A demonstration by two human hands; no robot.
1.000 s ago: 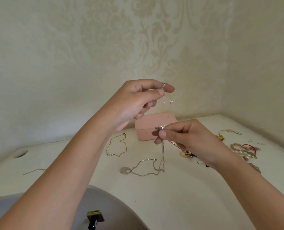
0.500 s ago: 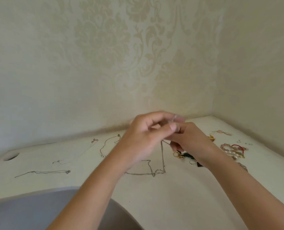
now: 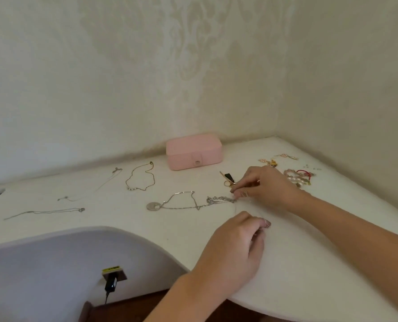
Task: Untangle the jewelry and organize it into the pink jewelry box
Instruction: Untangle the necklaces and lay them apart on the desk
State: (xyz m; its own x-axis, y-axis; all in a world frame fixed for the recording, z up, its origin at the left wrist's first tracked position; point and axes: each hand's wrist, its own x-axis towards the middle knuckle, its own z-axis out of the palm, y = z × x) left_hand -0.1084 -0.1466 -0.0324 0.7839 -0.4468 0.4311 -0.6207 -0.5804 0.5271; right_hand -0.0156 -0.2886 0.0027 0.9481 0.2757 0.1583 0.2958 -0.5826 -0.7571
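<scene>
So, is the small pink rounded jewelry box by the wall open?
No, the pink jewelry box sits with its lid down and the front tab closed.

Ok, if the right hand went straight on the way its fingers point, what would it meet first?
The bunched silver chain, whose near end the right hand seems to pinch at its fingertips. Further along that line lies the round pendant, though depth is unclear.

The left hand [image 3: 237, 247] and the right hand [image 3: 270, 189] are bare. Both forearms [image 3: 355, 231] are bare too, right to the edges.
</scene>
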